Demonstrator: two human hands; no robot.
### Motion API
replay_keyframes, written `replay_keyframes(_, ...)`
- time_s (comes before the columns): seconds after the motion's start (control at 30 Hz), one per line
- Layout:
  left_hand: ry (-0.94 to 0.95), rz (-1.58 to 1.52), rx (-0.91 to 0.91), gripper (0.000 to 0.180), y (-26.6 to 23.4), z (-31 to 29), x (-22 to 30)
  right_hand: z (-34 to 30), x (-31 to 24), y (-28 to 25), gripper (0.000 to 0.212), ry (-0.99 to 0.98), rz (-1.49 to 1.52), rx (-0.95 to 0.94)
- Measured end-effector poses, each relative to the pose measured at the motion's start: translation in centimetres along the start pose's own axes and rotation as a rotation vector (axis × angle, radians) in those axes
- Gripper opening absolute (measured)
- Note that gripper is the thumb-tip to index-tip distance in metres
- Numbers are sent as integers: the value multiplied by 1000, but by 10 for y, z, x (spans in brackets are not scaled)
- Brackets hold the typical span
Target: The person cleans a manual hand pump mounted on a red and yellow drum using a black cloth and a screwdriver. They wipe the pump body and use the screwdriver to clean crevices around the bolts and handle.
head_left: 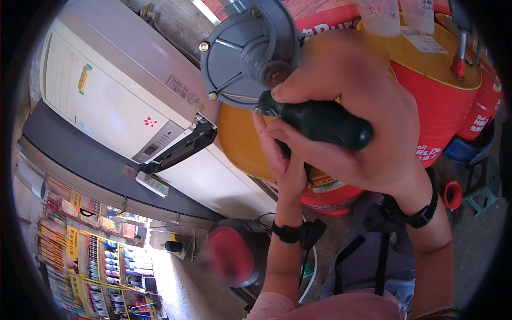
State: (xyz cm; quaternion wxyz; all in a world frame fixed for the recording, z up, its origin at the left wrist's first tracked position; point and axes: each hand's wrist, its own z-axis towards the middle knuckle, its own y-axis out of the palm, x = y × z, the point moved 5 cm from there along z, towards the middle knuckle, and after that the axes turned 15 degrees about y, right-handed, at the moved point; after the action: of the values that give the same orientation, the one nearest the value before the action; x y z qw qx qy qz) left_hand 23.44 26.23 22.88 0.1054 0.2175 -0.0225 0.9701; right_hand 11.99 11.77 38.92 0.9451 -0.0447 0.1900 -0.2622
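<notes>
My right hand point(373, 106) is wrapped round a dark green-black tool point(328, 122) with a thick rounded handle, its thumb and fingers closed on it. The tool's narrow end points left, at the lower edge of a round grey metal housing point(240, 61) with ribs and bolts. Below the tool, my left hand point(289, 169) reaches up with bent fingers to that same edge. Its fingertips meet near the tool's end; what they pinch is hidden. Under the housing lies the yellow top of a red drum point(234, 141).
More red drums with yellow lids point(437, 58) stand at the right, with plastic cups point(380, 18) on one. On the left is a white air-conditioner-like cabinet point(112, 101). A red-topped stool point(232, 256), a green stool point(482, 184) and goods shelves point(101, 261) are around.
</notes>
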Motion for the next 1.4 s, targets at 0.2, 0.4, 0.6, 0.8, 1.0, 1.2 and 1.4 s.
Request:
replay_keyframes(0.2,-19,17,56,90,4,12,12,1,-2,0,30,-6,-17,37)
replay_keyframes(0.4,37,202,229,91,17,30,52,1,-1,0,30,-17,18,21)
replay_keyframes(0.6,198,482,-81,90,12,24,43,-1,3,-1,29,33,17,-10)
replay_keyframes(0.8,178,403,-12,90,8,16,35,-3,5,0,29,47,-22,23)
replay_keyframes(1.0,23,276,197,90,19,31,52,-6,8,0,28,52,48,23)
replay_keyframes(1.2,-21,-18,255,86,34,38,62,-12,13,2,28,82,77,51)
replay_keyframes(1.4,-150,-241,390,85,21,21,34,-24,23,-6,31,74,149,74)
